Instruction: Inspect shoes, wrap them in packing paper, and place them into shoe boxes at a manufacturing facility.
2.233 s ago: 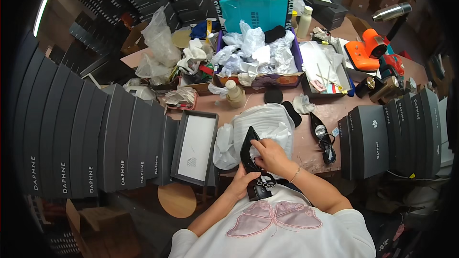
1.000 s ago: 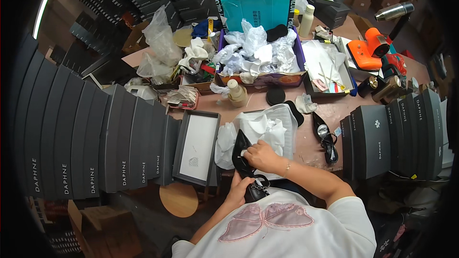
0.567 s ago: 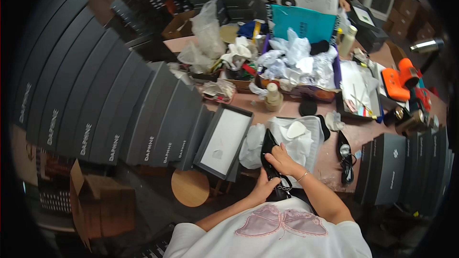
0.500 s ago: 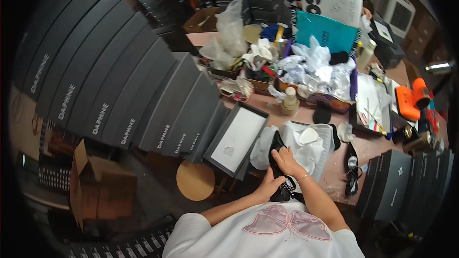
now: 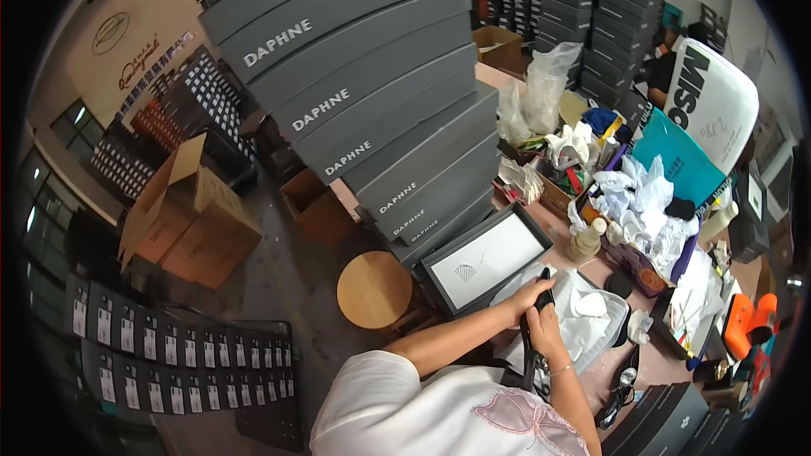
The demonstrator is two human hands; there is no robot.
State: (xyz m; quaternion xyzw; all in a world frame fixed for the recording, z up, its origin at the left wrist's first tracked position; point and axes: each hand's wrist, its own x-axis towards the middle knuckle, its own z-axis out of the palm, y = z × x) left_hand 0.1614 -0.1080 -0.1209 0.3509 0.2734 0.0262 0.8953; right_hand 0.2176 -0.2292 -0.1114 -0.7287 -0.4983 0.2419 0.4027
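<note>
A black strappy shoe (image 5: 532, 365) with a shiny buckle trim is held up in front of my body. My left hand (image 5: 530, 295) is closed around its toe end. Just below, my right hand (image 5: 543, 326) grips the same shoe, fingers wrapped round it; parts of the shoe are hidden by both hands. A second black shoe (image 5: 623, 387) lies on the table to the right. Beside my hands sits a translucent plastic tray (image 5: 623, 314) filled with white paper. An open dark grey shoebox (image 5: 545, 245) with a white inside lies to the left of it.
A tall stack of grey shoeboxes (image 5: 363, 110) rises at the left of the table. Behind lie a cream bottle (image 5: 585, 241) and crumpled plastic (image 5: 634, 181). An orange tool (image 5: 739, 325) is at the right. A round wooden stool (image 5: 374, 290) and a cardboard carton (image 5: 198, 228) stand on the floor.
The view has swung left, bringing more of the floor and box rows in. My left hand has moved up the shoe to its toe end; my right hand is now below it.
</note>
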